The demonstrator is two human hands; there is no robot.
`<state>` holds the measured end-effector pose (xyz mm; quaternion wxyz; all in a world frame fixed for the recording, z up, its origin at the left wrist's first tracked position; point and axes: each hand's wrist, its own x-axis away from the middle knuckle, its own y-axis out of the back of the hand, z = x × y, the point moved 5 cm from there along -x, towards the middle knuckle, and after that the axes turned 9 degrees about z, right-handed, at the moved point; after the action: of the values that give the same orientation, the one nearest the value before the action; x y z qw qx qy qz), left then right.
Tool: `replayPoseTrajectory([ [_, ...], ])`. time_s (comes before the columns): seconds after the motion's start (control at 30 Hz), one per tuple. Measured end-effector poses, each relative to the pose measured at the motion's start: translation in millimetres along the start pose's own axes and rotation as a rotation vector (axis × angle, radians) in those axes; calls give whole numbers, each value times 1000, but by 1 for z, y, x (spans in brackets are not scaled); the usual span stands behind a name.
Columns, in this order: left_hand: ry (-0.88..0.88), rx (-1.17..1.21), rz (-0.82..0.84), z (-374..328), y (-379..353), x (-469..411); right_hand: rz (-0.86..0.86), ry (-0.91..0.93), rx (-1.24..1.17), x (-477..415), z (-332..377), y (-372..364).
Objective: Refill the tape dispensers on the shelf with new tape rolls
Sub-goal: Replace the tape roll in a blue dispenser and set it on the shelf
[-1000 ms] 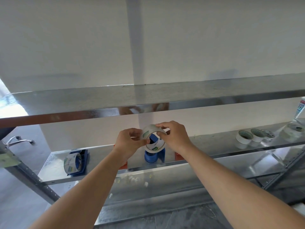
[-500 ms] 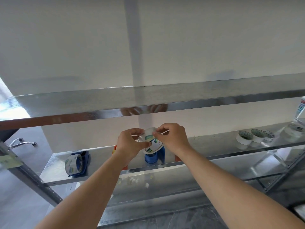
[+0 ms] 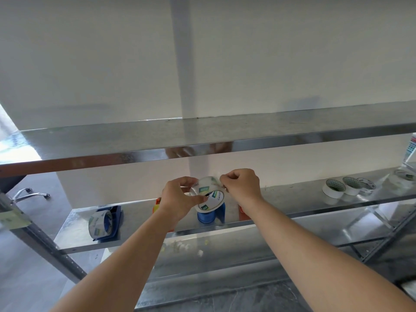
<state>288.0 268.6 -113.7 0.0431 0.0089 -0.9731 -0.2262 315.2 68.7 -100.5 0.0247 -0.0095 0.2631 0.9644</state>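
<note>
Two bare forearms reach up from the bottom edge. The left hand [image 3: 180,199] grips the clear tape roll [image 3: 208,194] by its rim, thumb across the printed face, while the right hand [image 3: 242,186] pinches at the roll's upper right edge. The roll is held in the air, tilted, just above a blue dispenser [image 3: 211,213] standing on the middle shelf [image 3: 292,208]. Farther left on that shelf lies a second blue dispenser [image 3: 105,222], already loaded. Far right sit spare rolls [image 3: 334,188]. The top shelf [image 3: 202,140] spans above.
</note>
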Motion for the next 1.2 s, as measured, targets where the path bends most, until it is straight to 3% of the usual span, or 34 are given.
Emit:
replayPoseTrajectory([
  [0.2,94,167,20,14,0,-5,-4,-221,-363,-4,-14,-6],
  [0.3,129,219,34,20,0,-9,-6,-246,-436,-5,-17,-10],
  [0.57,208,326,46,42,-1,-21,81,-124,-251,-9,-19,-23],
  [1.2,275,475,128,88,-8,-49,90,-123,-50,-13,-60,-67],
])
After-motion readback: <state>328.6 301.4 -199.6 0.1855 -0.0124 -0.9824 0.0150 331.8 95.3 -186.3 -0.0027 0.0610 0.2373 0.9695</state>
